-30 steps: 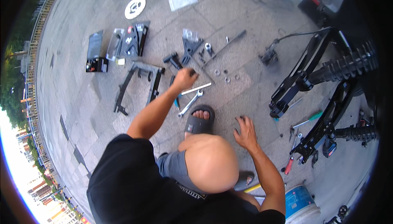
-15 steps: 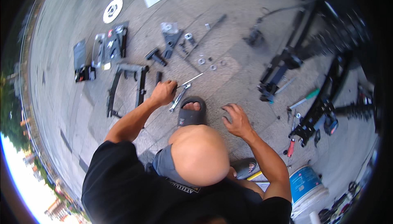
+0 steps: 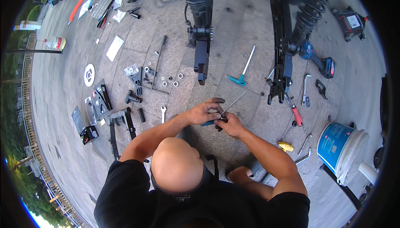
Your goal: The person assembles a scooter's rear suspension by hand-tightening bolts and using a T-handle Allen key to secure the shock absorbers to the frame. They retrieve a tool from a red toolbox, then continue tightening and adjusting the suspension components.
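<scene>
Both my hands meet in front of my knee around a screwdriver. Its thin metal shaft points up and to the right, and part of a blue handle shows under my left palm. My left hand is closed on the handle, its thumb and forefinger curled. My right hand pinches the tool near where shaft and handle join; the fingers partly hide that spot. On the ground left of my left hand lies an open-end wrench. Ahead stands a black suspension leg with a coil spring.
Another black leg stands to the right, near a cordless impact wrench. A green T-handle hex key and a red-handled screwdriver lie nearby. A blue-and-white bucket is at right. Nuts, a disc and a black frame lie left.
My view has turned rightward. My left hand has brought the screwdriver over in front of me, and my right hand, earlier empty with spread fingers, has closed on it too.
</scene>
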`<state>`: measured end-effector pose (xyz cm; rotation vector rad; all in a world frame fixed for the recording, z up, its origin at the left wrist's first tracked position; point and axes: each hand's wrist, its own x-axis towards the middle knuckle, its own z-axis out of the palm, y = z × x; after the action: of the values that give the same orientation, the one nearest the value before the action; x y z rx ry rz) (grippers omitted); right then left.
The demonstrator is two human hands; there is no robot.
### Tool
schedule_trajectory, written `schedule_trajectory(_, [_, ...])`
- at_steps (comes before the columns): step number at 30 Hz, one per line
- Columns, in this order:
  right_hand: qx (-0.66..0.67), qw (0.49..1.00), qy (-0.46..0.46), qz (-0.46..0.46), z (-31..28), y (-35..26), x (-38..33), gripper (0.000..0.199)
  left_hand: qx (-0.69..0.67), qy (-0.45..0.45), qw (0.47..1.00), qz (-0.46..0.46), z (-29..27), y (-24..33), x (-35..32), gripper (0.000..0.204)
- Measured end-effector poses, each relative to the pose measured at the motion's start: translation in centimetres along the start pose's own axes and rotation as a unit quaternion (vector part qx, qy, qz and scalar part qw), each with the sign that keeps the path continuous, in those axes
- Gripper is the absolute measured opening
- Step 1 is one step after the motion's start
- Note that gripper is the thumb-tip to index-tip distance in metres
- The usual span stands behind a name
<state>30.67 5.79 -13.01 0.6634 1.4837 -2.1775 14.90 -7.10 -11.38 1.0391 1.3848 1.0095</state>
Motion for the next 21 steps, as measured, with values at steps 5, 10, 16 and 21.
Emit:
schedule_trajectory(5, [-0.242,0.925,0.224,-0.191,-1.9,-5.6,-2.3,0.032,-0.204,0.072,0.963,-0.161,-1.1,2.1,-1.4,0.036])
schedule_trajectory(10, [-0.23,0.816,0.388,-0.36,-3.9,-15.2,0.1,0.033,-0.257,0.256,0.9,-0.24,-6.2,3.5,-3.4,0.036])
schedule_trajectory(16, [-0.145,0.771,0.492,-0.377,-4.6,-22.6,5.9,0.034,-0.219,0.38,0.883,-0.168,-14.4,9.7,0.8,0.035])
schedule_trajectory(21, [-0.104,0.795,0.483,-0.351,-4.4,-24.0,7.3,0.035,-0.139,0.408,0.884,-0.181,-19.3,13.0,6.1,0.031])
